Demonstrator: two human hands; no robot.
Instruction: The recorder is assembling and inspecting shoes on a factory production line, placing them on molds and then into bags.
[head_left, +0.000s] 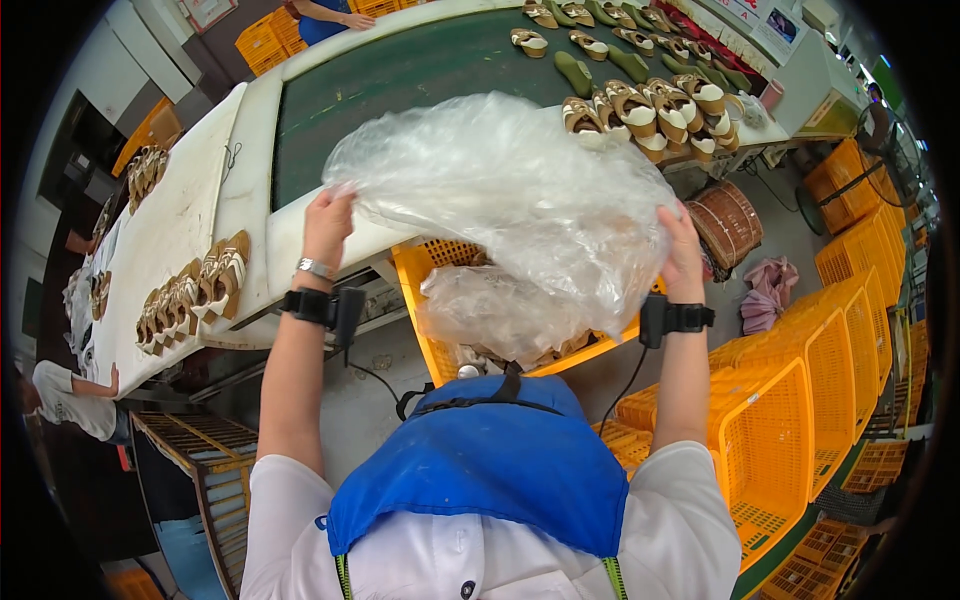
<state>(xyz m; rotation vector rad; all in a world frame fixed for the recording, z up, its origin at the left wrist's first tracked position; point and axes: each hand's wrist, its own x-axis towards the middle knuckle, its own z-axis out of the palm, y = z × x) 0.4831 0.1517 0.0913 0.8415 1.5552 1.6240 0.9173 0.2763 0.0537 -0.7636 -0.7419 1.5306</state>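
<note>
Both hands are raised above a yellow plastic crate [425, 270], spreading a large clear plastic bag [510, 190]. The left hand [328, 225] has its grip clenched on the bag's left edge; the right hand [683, 250] grasps the right edge. The bag hangs over the crate, just before the green conveyor belt [400, 80], where tan sandals [650, 105] lie beyond the crate.

Bag [510, 200] over crate [425, 275], sandals [650, 110] behind.
</note>
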